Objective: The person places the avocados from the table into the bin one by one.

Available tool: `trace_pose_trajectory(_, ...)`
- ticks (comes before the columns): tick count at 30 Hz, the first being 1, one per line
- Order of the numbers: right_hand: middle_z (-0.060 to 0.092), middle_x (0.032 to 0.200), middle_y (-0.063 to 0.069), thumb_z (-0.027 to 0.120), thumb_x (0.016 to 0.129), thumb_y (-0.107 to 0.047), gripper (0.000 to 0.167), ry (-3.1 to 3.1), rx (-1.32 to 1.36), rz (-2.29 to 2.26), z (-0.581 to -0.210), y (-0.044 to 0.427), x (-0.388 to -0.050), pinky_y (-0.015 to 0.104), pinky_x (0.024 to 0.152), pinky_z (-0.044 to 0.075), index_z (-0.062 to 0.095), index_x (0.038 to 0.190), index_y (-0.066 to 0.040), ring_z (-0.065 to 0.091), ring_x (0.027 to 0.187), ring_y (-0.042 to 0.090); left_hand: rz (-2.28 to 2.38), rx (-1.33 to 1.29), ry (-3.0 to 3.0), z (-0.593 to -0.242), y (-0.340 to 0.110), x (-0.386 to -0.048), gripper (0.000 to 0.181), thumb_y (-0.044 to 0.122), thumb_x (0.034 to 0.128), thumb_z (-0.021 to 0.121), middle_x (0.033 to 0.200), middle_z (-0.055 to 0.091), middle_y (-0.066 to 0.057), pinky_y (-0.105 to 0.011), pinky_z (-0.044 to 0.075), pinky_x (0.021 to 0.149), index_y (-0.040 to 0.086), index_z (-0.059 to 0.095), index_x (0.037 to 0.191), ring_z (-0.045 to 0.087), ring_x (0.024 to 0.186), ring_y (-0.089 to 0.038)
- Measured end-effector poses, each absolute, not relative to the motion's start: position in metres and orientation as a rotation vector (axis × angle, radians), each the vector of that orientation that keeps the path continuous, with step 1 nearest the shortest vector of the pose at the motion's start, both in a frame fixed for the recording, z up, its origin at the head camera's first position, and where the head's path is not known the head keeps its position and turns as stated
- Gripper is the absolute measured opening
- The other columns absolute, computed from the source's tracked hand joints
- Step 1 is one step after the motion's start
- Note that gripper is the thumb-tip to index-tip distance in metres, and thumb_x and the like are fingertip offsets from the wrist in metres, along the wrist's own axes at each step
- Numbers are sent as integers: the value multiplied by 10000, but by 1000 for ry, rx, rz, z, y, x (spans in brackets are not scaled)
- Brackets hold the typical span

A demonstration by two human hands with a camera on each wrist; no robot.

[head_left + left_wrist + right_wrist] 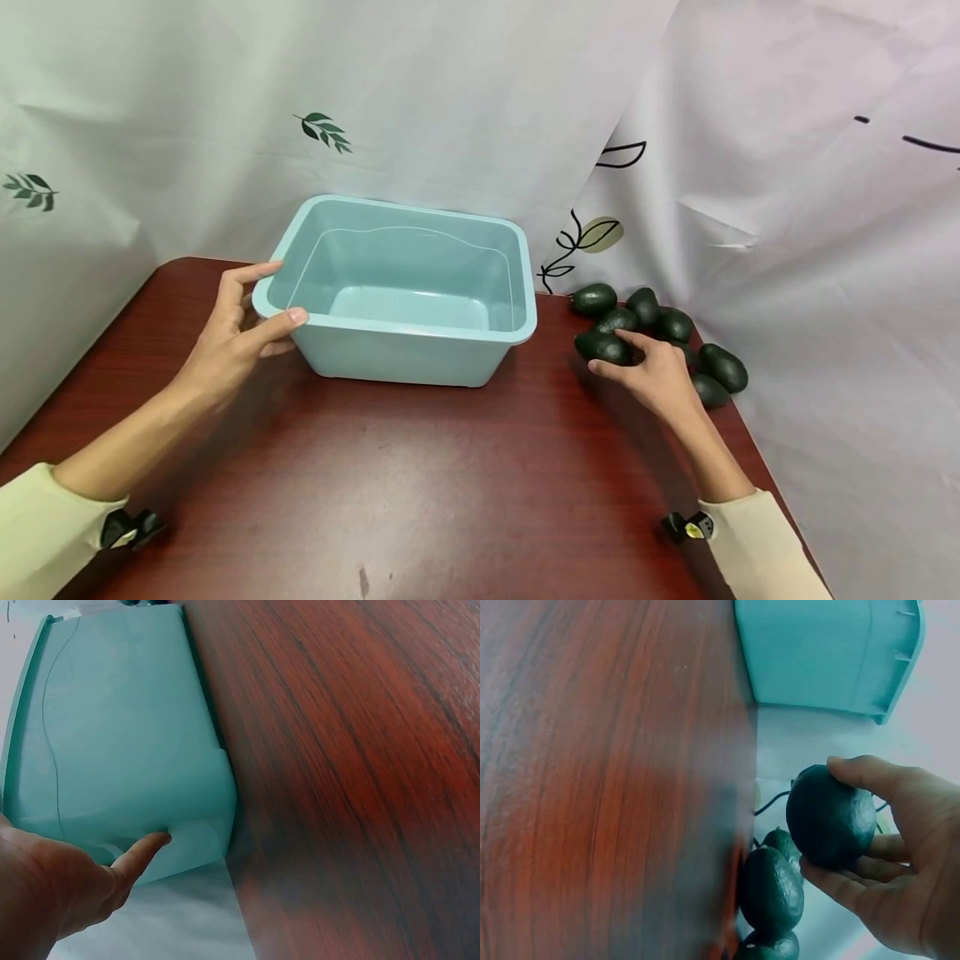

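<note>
We have the desk (pixel 450 467) under everything, dark red with a glossy top. On its far side, left of the fruit, the pale blue tub (pixel 397 357) stands upright, mouth up; we judge it light, stiff plastic, smooth enough to skid if nudged, best taken by the lipped rim, ideally at both short ends. The left hand (pixel 227 343) has its fingers gripping the near left corner, index along the left rim and thumb over the front. The right hand (pixel 663 377) has its fingers grasping the held avocado (pixel 827 821), thumb on one side, other fingers opposite; it's at the cluster's near left edge, toward the far right corner, and looks raised in the right wrist view, though we can't tell if it touches a neighbour. We expect avocados to be firm, fairly dense, a bit slippery, prone to roll and to bruise if dropped, so hold round the fat middle, spread fingers, mild pressure. Counts, big to small: one desk, one tub, two hands, eight avocados visible, meaning the held one plus seven loose avocados (pixel 723 367), one mostly behind the right hand; more could be hidden there.
</note>
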State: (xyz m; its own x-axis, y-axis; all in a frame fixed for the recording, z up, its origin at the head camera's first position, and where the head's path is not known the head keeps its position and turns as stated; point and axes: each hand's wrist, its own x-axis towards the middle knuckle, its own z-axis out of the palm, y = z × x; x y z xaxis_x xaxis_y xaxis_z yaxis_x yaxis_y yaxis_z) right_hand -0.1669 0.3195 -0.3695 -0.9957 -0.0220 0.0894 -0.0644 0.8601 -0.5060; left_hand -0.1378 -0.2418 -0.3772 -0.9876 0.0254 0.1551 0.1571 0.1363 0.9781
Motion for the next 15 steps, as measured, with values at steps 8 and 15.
trace_pose_trajectory(8,805,1343,201,962,892,-510,788,-2823,71,887,-368,315,-171,506,982,583,719,1510,-85,760,1158,352,-2009,-191,-2277,-378,-242,-138,701,153,1112,717,1515,489,80,-211,645,854,355,350,1674,666,1155,-103)
trace_pose_trajectory(15,790,1391,164,962,884,-538,773,-2793,50,942,-364,311,-174,500,999,565,729,1511,-149,740,1196,336,-2013,-201,-2269,-378,-242,-139,707,137,1110,716,1516,473,95,-202,639,842,352,349,1674,668,1143,-97)
